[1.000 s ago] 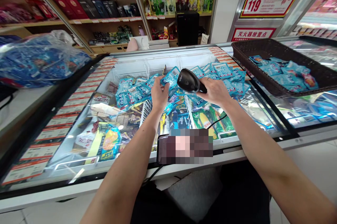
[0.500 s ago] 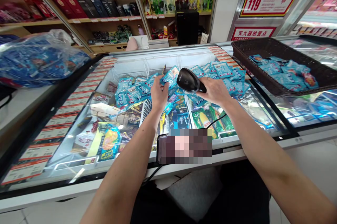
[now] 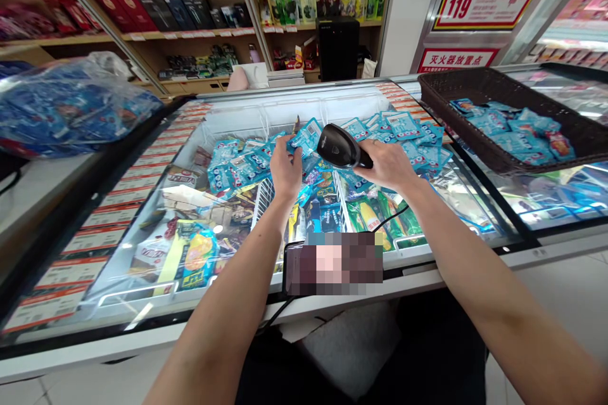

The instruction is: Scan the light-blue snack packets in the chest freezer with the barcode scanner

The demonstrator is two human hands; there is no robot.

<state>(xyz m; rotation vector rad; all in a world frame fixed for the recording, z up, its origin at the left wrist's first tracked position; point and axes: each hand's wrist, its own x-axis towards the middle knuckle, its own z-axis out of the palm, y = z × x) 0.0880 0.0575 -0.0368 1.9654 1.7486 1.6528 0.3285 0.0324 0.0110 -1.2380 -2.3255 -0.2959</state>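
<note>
A small light-blue packet (image 3: pixel 308 134) with a printed barcode is pinched between the thumb and fingers of my left hand (image 3: pixel 286 167). My right hand (image 3: pixel 387 164) is wrapped round the handle of a black barcode scanner (image 3: pixel 336 146). The scanner's head points left at the packet, close beside it. Many similar blue packets (image 3: pixel 244 164) lie to the left of my left hand, and another heap of blue packets (image 3: pixel 408 126) lies beyond my right hand. All are over the open-looking chest freezer (image 3: pixel 232 116).
A phone (image 3: pixel 293 269), its screen blurred out, rests on the freezer's front edge. To the right stands a brown woven basket (image 3: pixel 494 82) holding blue packets. A plastic-wrapped blue bundle (image 3: pixel 71 107) sits at left. The scanner's cable (image 3: pixel 387 220) runs below my right wrist.
The pinkish glow on the packet's label is gone, and the packet has shifted slightly. My left hand and the scanner have edged a little to the left.
</note>
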